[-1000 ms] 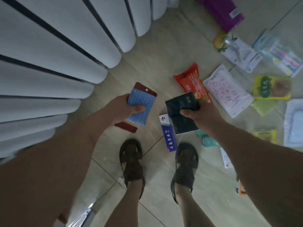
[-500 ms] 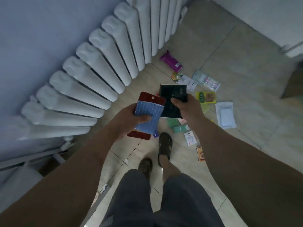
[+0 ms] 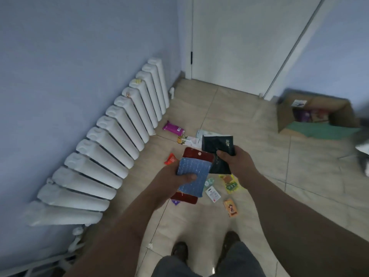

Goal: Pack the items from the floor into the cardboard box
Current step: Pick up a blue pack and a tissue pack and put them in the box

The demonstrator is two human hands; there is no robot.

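My left hand (image 3: 175, 179) grips a blue cloth on a red backing card (image 3: 192, 172), thumb across its front. Beside it, my right hand (image 3: 237, 163) pinches a dark green packet (image 3: 218, 151), held a little higher. Both are raised in front of me above the tiled floor. The open cardboard box (image 3: 317, 111) stands on the floor at the far right near the wall, with some packets inside. Several items still lie on the floor: a purple packet (image 3: 173, 127), an orange packet corner (image 3: 170, 158), a yellow-green pouch (image 3: 230, 183), a small white card (image 3: 213, 193) and an orange card (image 3: 231, 207).
A long white radiator (image 3: 111, 140) runs along the blue wall on the left. A white door (image 3: 245, 43) closes the far end. My two feet (image 3: 180, 249) stand on beige tiles at the bottom. Something grey and blurred shows at the right edge (image 3: 364, 154).
I have straightened up and my view has lifted from the floor toward the door and box. Both hands have risen with their items still held.
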